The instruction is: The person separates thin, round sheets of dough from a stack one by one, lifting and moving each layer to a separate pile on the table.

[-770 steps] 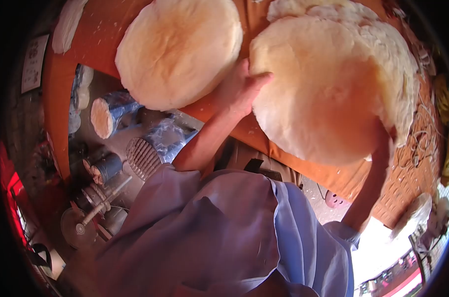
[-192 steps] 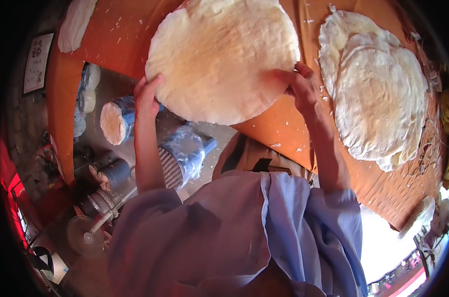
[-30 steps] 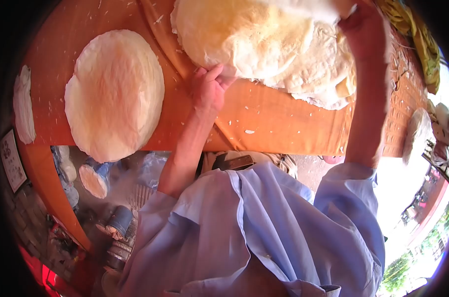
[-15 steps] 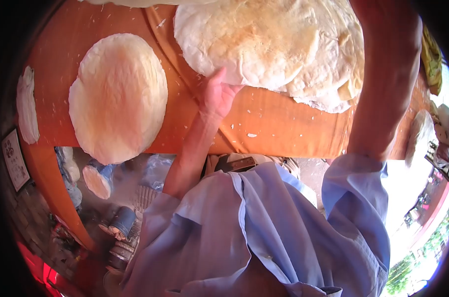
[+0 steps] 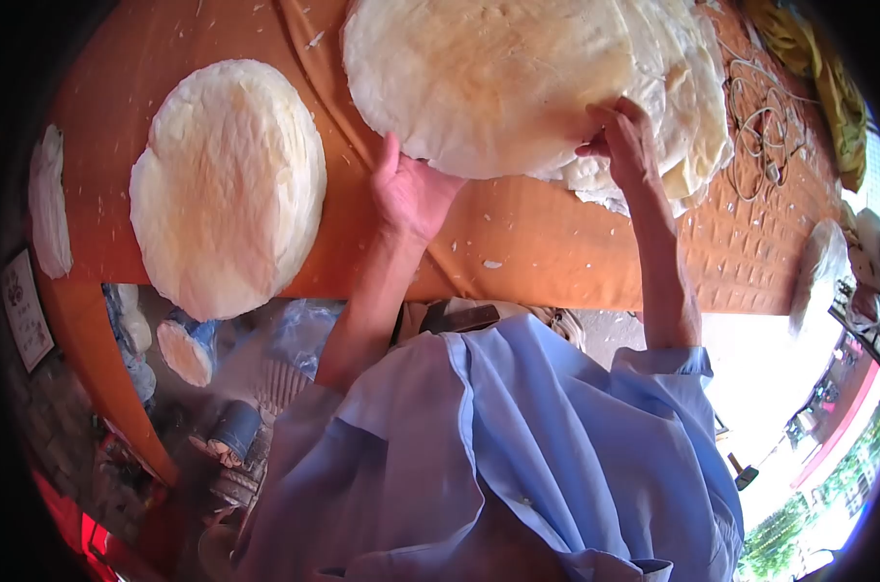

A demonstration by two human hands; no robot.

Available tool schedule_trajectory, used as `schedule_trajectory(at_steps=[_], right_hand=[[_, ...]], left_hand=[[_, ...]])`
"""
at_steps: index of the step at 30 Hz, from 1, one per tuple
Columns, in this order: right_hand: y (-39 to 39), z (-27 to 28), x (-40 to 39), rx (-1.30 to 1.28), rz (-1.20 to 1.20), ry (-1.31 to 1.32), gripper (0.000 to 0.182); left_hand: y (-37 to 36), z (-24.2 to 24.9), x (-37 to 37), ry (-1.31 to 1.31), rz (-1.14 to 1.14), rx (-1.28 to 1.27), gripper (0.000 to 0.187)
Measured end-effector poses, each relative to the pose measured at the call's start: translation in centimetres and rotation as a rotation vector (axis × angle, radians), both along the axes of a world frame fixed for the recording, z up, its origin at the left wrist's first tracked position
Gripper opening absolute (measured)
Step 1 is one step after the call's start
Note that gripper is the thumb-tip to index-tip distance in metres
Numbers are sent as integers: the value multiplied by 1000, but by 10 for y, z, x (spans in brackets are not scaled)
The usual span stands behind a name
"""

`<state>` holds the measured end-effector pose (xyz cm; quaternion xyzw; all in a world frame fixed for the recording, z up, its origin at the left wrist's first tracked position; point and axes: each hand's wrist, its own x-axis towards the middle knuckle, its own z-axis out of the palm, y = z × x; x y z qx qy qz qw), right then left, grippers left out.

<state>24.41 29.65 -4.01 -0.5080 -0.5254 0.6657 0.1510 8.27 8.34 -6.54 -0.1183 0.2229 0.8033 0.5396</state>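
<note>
A large pile of thin, pale flatbreads [image 5: 488, 78] lies on the orange-covered table, browned lightly in patches. At its near edge is my left hand [image 5: 416, 189], palm up with the thumb apart, its fingertips hidden under the top sheet's rim. My right hand [image 5: 621, 136] is over the pile's right part, its fingers curled together against the top sheet; whether they pinch the sheet is too small to make out. Further left on the table rests a separate oval stack of flatbreads [image 5: 228, 189].
The orange table [image 5: 547, 242] has small crumbs and a cloth fold. A coiled cable [image 5: 765, 136] and yellow-green cloth [image 5: 833, 87] are at the right, near a plastic-wrapped bundle [image 5: 818, 267]. A framed sheet [image 5: 27, 310] stands far left.
My right hand has come back from beyond the top of the view to the pile's right part. The top sheet lies differently, and my left hand has shifted slightly left.
</note>
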Motion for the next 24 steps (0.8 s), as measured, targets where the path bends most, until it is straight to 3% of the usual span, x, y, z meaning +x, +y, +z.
schedule_trajectory(at_steps=[5, 6, 9, 11, 12, 15, 16, 18, 19, 21, 23, 24], right_hand=[[-1, 8, 2, 113, 49, -81, 36], [7, 3, 11, 233, 80, -246, 50], [-10, 32, 9, 978, 109, -611, 68], [-35, 52, -8, 1430, 429, -254, 82], [-51, 61, -19, 1328, 617, -180, 84], [-47, 26, -51, 1355, 746, -154, 35], [-33, 23, -62, 1342, 746, -340, 17], [7, 45, -82, 1253, 745, -373, 16], [44, 43, -88, 1464, 731, -340, 16], [39, 145, -86, 2107, 708, -701, 17], [32, 173, -82, 2080, 497, -474, 17], [28, 187, -80, 2062, 400, -348, 18]], left_hand=[[3, -4, 2, 227, -44, -253, 33], [6, -2, 0, 193, -32, -226, 31], [7, 6, -6, 99, -2, -99, 28], [8, 4, -9, 45, -10, 60, 30], [17, 19, -8, -10, 55, 18, 33], [30, 34, -16, 38, 61, 88, 38], [32, 44, -17, 88, 61, 72, 40], [24, 41, -23, 126, -20, 1, 40], [18, 37, -26, 140, -62, -35, 40], [3, 15, -24, 262, -90, -219, 32], [-12, 3, -15, 430, -124, -512, 30], [-17, 0, -14, 399, -116, -537, 28]])
